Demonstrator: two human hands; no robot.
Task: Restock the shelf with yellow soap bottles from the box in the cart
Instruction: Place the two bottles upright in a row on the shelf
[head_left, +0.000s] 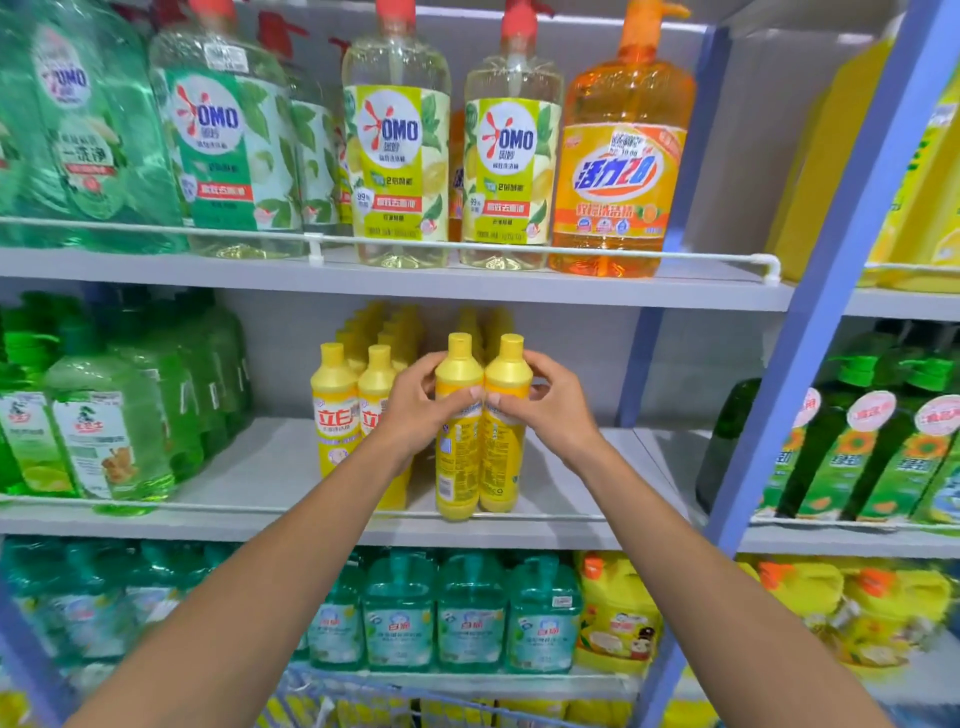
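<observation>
Two yellow soap bottles stand side by side at the front edge of the middle shelf. My left hand grips the left yellow bottle at its shoulder. My right hand grips the right yellow bottle the same way. Both bottles show their back labels. More yellow bottles of the same kind stand in rows to the left and behind. The wire cart shows at the bottom edge, with yellow bottles inside it; the box is not clearly visible.
Green bottles fill the left of the middle shelf. Large OMO pump bottles and an orange bottle stand on the shelf above. Teal bottles sit below. A blue upright post divides off the right bay.
</observation>
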